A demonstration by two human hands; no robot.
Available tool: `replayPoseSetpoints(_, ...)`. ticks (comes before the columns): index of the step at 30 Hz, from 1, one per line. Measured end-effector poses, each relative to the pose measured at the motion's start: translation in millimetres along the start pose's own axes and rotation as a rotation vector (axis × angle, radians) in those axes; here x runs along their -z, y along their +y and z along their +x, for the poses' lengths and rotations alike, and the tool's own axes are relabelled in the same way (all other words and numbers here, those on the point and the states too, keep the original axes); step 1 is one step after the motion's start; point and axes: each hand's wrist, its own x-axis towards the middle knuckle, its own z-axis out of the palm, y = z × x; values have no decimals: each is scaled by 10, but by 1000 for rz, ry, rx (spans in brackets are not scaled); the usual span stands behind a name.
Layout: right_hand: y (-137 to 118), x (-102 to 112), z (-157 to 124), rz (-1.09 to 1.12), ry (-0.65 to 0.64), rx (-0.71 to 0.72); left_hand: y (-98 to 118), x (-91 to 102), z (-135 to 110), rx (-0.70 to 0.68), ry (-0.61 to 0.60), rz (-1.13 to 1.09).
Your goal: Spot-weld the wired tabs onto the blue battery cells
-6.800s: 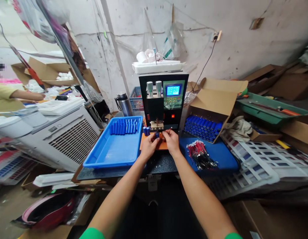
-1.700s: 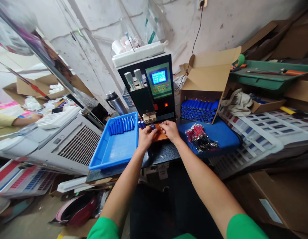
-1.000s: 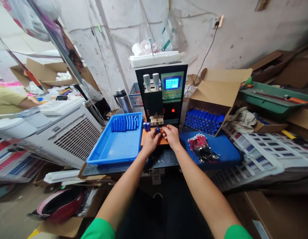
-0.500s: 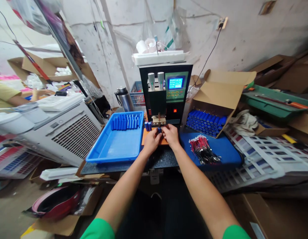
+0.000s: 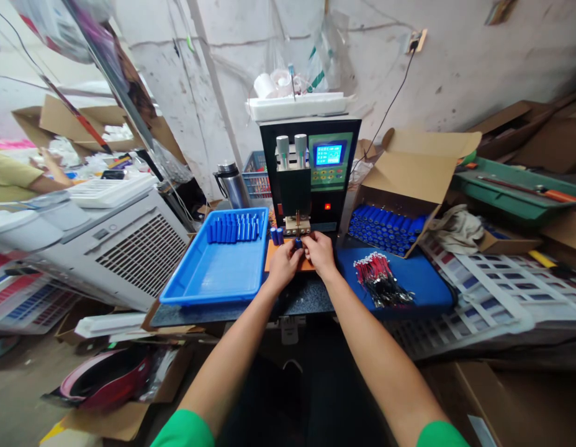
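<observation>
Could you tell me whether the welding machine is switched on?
On: the welding machine's blue screen is lit, and a red light glows below.

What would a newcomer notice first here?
Dead centre, the left hand and right hand pinch a small blue cylindrical cell under the black benchtop machine with a lit blue screen. Left of it lies a blue plastic tray; right, an open cardboard box of blue cells.
</observation>
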Motion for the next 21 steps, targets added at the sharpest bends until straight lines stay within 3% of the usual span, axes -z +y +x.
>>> replayPoseSetpoints(21, 23, 17, 11, 52, -21, -5, -64, -29, -2, 23, -10, -72)
